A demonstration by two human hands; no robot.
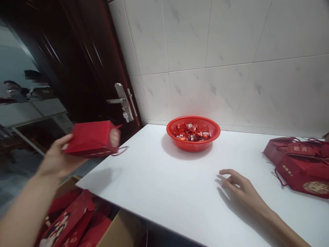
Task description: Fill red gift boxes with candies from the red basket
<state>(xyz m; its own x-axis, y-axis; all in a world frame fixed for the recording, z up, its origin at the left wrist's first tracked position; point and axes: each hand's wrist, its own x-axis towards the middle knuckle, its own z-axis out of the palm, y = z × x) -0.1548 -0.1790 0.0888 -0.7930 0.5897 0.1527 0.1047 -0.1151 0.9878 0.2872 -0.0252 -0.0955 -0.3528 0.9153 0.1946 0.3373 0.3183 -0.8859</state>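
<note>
My left hand [60, 156] grips a red box [89, 139] with a cord handle, raised beyond the left edge of the white table [144, 181]. The box lies on its side in the air, slightly blurred. Low over the table's right half is my right hand [238, 187], fingers curved and apart, with nothing in it. A red plastic basket [193, 145] with small red wrapped packets [191, 132] stands at the back, near the wall. Red boxes with gold print [305, 171] lie to the right of my right hand.
Below the table's left edge, a cardboard box [120, 228] holds red packages [74, 219]. A dark door [77, 61] with a metal handle [123, 101] stands at the left, and a tiled wall [231, 92] runs behind the table. People appear at the far left.
</note>
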